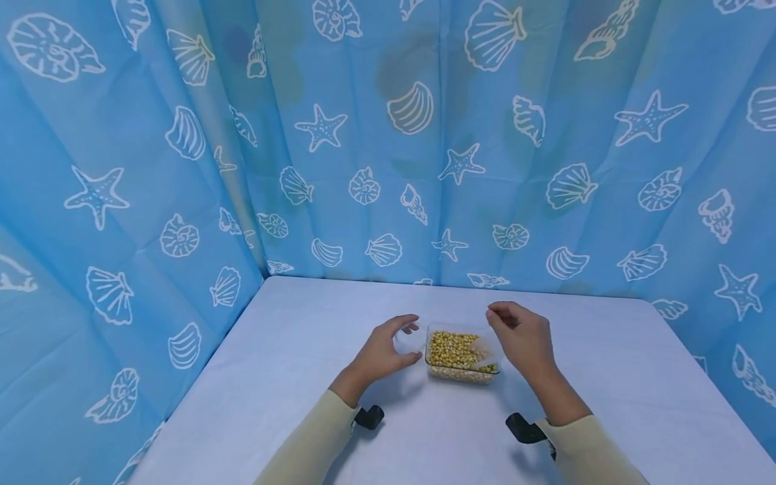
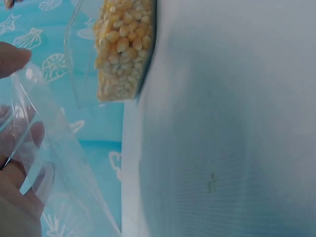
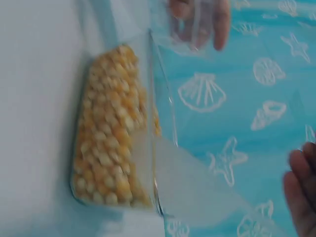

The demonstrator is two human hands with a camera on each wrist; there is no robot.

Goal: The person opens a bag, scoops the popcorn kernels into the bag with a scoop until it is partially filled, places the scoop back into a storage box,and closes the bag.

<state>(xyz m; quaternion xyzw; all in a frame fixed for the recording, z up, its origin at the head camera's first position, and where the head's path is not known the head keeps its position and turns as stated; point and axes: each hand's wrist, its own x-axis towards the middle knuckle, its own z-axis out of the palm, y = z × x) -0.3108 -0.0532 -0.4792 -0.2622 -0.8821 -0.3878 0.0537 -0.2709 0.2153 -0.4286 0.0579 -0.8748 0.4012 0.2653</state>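
A clear rectangular container (image 1: 463, 372) of yellow corn kernels (image 1: 450, 349) stands on the table between both hands. My left hand (image 1: 380, 351), at its left side, holds a clear plastic bag (image 2: 66, 148), thumb and fingers spread in a curve around it. In the left wrist view the fingers (image 2: 15, 170) show through the film. My right hand (image 1: 524, 337) is above the container's right side, fingertips brought together on a translucent whitish scoop (image 3: 192, 185). The scoop's wide end dips into the kernels. Its upper end is faint near the right fingers (image 3: 298, 185).
A white cloth covers the table (image 1: 291, 350). Behind and to the left hangs a blue curtain (image 1: 364, 148) with white shells and starfish. Each wrist carries a black camera mount (image 1: 525, 428) at the sleeve cuff.
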